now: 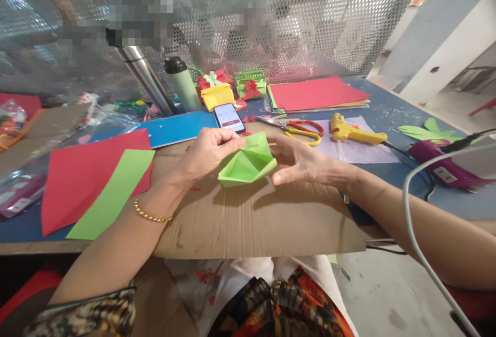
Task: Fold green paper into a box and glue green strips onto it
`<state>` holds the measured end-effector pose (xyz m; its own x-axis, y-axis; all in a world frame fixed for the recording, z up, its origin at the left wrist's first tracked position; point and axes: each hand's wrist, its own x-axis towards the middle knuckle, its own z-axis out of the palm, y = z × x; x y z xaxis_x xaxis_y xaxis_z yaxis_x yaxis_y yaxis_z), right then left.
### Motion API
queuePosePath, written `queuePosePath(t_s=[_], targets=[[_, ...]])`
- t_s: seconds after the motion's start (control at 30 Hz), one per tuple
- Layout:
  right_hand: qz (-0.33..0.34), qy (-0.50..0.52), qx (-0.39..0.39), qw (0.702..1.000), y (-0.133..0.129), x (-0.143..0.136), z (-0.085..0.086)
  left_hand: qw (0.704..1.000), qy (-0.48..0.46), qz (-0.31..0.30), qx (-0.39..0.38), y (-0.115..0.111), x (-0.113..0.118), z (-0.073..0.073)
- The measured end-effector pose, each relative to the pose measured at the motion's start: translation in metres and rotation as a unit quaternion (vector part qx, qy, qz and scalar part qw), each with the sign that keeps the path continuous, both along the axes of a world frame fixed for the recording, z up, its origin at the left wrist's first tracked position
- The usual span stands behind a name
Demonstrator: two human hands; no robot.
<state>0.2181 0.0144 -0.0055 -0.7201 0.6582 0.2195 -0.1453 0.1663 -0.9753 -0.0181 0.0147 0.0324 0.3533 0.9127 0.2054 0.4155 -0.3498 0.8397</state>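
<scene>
A: Anything risky here? And gripping how?

B: Pinching the folded lime-green paper (250,164) at its upper left with the left hand (211,153), thumb on the near face. Curved loosely around the opposite side with the right hand (302,161), thumb and fingers spread. Can't really tell about contact there, fingertips partly hidden behind the paper.

A: Up in the air or set down?

B: Looks lifted, over the corrugated cardboard sheet (251,223), going by the shadow below.

A: OK, so what could go wrong?

B: Mostly crumpling, imo. Thin walls, hollow middle, only one firm pinch. Squeeze too hard and could dent a fold; loosen too early and could spring open along the creases. Might tear at a corner too, if tugged sideways. Also worth watching: the white cable (406,208) looped by the right forearm, easy to snag with a careless swing. Oh, and the yellow glue gun (360,134) lying on lavender paper (358,156). Could burn or smear if hot, but no way to tell from here.

A: Any brands or writing?

B: Nope. Just a lit smartphone (228,116) with some text and a red bar, way too small to read. Nothing legible on the pale green flask (184,83) either.
</scene>
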Motion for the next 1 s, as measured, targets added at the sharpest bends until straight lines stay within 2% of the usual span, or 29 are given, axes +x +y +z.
queuePosePath(t_s=[0.13, 0.33, 0.63, 0.8, 0.87, 1.0], targets=[[-0.04, 0.009, -0.021, 0.999, -0.0021, -0.0098, -0.0078, 0.998, 0.032, 0.008, 0.046, -0.0046, 0.0036, 0.0007], [-0.096, 0.013, 0.004, 0.995, -0.0055, -0.0086, -0.0038, 0.997, 0.046, -0.01, 0.061, -0.0071, 0.0067, 0.0029], [-0.132, 0.01, -0.017, 0.991, -0.0079, -0.0122, -0.0061, 0.998, 0.033, -0.026, 0.044, -0.0096, 0.007, 0.0023], [-0.16, 0.03, -0.022, 0.986, -0.0069, -0.0116, -0.0055, 0.997, -0.004, -0.072, -0.022, -0.01, 0.0056, 0.0046], [-0.175, 0.027, -0.009, 0.984, -0.0065, -0.0113, -0.0058, 0.995, 0.005, -0.093, -0.034, -0.0099, 0.0051, 0.0058], [-0.179, 0.024, -0.009, 0.983, -0.0064, -0.0128, -0.0063, 0.995, 0.059, -0.079, -0.021, -0.0084, 0.0042, 0.0051]])
